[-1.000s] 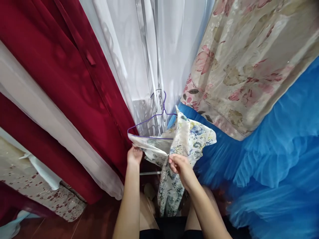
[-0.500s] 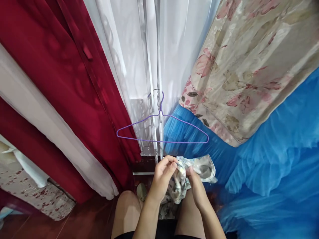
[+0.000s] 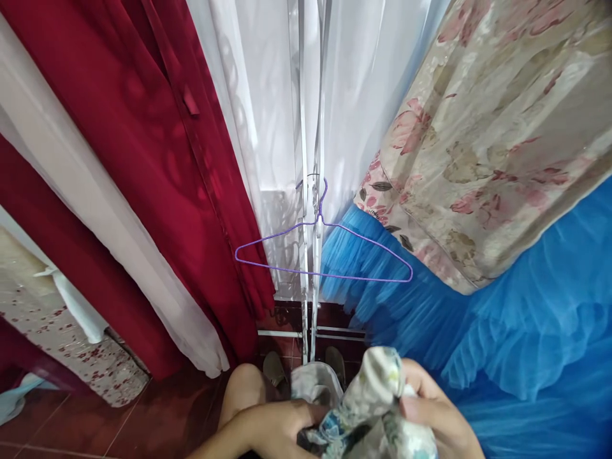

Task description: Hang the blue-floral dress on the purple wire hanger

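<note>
Gathering or sorting the folds of a floral garment (image 3: 377, 382) looks like the step in hand, with the cloth bunched low in the view, held up by the hands and well apart from the purple hanger (image 3: 320, 218); the next move seems to call for a sure pinch on the right while the left finds a clear edge, since the folds could easily slip or twist.

The right hand (image 3: 440, 408) pinches a fold between thumb and curled fingers, the cloth swelling up beyond the fingertips and spilling below the thumb; the left hand (image 3: 282, 427) reaches in from the other side, its fingers running into and partly behind the folds, so I cannot tell whether they are pressed together; a pale part of the garment rises just beyond its knuckles, and the rest runs out of view below.

The hanger hangs at the white rack's uprights (image 3: 304, 331), above the rack's lower end; blue tulle (image 3: 507, 344) spreads to the right of the hands.
</note>
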A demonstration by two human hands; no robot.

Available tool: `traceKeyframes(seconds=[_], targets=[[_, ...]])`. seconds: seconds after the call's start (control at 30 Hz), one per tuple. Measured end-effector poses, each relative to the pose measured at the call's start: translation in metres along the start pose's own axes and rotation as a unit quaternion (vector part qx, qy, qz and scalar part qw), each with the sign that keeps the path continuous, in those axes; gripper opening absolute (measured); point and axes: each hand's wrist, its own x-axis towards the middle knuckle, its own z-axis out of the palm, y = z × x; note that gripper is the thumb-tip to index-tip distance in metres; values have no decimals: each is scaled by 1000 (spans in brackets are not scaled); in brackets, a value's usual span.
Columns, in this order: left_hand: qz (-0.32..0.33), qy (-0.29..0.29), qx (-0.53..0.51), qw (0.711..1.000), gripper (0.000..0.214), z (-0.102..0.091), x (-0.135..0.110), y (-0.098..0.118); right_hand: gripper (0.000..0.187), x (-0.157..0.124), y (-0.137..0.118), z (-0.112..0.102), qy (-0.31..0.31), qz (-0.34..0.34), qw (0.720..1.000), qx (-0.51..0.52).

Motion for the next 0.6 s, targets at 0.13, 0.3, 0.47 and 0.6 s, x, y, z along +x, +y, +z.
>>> traceKeyframes(seconds=[0.13, 0.3, 0.47, 0.6], targets=[[-62, 92, 168, 980, 32, -25, -25, -23, 28, -7, -24, -15, 217, -63, 969, 104], [21, 281, 203, 938, 15, -116, -66, -15, 32, 13, -53, -34, 233, -129, 964, -20], [105, 489, 176, 848, 25, -197, -84, -1, 29, 56, -60, -32, 202, -172, 916, -301], [69, 575, 206, 789, 24, -236, -72, -1, 55, 93, -55, -26, 200, -213, 835, -466]])
